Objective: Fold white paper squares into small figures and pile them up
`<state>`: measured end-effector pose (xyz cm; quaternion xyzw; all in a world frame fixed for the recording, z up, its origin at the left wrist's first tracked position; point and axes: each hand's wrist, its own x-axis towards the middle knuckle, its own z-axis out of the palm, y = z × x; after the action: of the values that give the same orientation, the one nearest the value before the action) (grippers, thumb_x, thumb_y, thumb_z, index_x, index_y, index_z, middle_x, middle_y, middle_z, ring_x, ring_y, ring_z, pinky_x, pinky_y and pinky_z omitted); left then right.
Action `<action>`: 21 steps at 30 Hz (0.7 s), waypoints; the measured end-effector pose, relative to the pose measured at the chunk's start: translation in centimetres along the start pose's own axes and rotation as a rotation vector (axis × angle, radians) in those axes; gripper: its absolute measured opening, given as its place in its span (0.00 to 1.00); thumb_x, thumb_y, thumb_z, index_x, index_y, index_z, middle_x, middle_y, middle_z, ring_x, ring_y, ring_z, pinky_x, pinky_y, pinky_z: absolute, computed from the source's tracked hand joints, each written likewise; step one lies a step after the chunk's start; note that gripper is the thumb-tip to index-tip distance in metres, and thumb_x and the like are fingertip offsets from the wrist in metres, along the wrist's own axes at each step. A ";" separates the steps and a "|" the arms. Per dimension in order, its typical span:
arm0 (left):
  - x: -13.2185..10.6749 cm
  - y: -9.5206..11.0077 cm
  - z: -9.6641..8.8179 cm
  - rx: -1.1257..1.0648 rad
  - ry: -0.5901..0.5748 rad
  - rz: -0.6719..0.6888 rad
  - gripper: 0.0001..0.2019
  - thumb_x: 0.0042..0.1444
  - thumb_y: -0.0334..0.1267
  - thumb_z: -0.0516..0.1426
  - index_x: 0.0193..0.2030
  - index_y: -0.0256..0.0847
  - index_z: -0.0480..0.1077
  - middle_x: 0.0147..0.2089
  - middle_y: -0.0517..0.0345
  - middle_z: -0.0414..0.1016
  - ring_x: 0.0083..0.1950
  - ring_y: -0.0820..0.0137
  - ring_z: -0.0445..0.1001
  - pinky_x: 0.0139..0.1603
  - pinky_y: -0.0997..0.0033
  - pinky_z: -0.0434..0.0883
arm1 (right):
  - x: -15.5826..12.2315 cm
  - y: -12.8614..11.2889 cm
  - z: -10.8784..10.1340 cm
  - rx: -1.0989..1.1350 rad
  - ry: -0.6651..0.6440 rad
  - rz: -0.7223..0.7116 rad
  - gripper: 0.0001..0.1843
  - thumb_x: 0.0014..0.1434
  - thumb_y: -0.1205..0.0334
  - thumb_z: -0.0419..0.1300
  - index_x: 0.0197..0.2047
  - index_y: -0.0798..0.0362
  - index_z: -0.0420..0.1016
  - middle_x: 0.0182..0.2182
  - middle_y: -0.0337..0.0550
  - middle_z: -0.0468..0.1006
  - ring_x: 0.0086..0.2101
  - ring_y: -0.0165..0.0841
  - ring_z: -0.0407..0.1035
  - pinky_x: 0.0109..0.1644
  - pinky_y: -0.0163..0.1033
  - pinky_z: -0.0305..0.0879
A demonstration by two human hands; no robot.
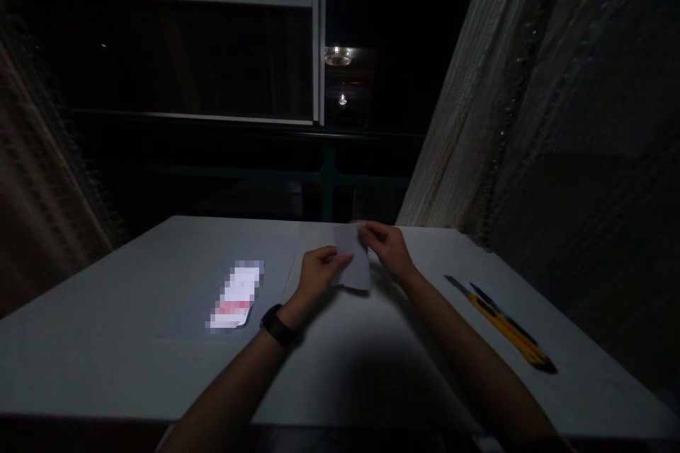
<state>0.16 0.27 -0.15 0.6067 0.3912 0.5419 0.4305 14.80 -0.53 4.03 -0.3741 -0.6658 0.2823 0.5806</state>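
Both of my hands hold a small white piece of paper (355,263) just above the middle of a white table (132,340). My left hand (317,273), with a black watch on the wrist, pinches the paper's left edge. My right hand (387,249) grips the upper right corner with closed fingers. The paper looks folded and stands tilted between the hands.
A lit, blurred card or phone (237,295) lies on a grey sheet (265,255) to the left. A yellow utility knife (504,325) and a dark pen (502,311) lie at the right. A dark window is behind, curtains hang on both sides.
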 end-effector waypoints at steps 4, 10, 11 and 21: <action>0.2 0.1 0.0 0.011 0.002 -0.053 0.16 0.39 0.46 0.62 0.18 0.34 0.67 0.16 0.64 0.63 0.19 0.78 0.60 0.20 0.78 0.56 | -1.5 2.5 1.0 -0.139 0.104 0.022 0.23 0.53 0.47 0.53 0.18 0.57 0.69 0.16 0.36 0.66 0.20 0.27 0.60 0.24 0.32 0.54; 0.2 -0.3 -0.1 0.110 -0.116 0.013 0.19 0.47 0.51 0.55 0.24 0.34 0.71 0.23 0.59 0.68 0.25 0.74 0.63 0.25 0.76 0.59 | -1.9 5.5 1.3 -0.021 0.237 0.157 0.24 0.51 0.45 0.54 0.15 0.55 0.63 0.14 0.34 0.62 0.18 0.25 0.54 0.22 0.32 0.49; 0.2 -0.5 0.0 0.133 -0.122 0.040 0.20 0.48 0.52 0.53 0.25 0.34 0.71 0.24 0.59 0.68 0.26 0.74 0.63 0.26 0.76 0.59 | -1.8 5.8 1.4 0.053 0.236 0.205 0.24 0.50 0.44 0.54 0.15 0.55 0.64 0.14 0.34 0.63 0.18 0.25 0.54 0.21 0.32 0.49; -0.3 -1.3 0.2 0.179 -0.180 0.102 0.24 0.57 0.51 0.41 0.30 0.35 0.68 0.27 0.58 0.68 0.29 0.72 0.64 0.30 0.75 0.61 | -1.6 6.2 1.5 0.733 0.044 0.791 0.14 0.51 0.54 0.58 0.31 0.59 0.72 0.19 0.44 0.75 0.22 0.35 0.70 0.26 0.37 0.64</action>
<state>0.34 0.37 -1.44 0.7080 0.3663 0.4693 0.3798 14.50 1.72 -2.16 -0.3751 -0.3196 0.6854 0.5361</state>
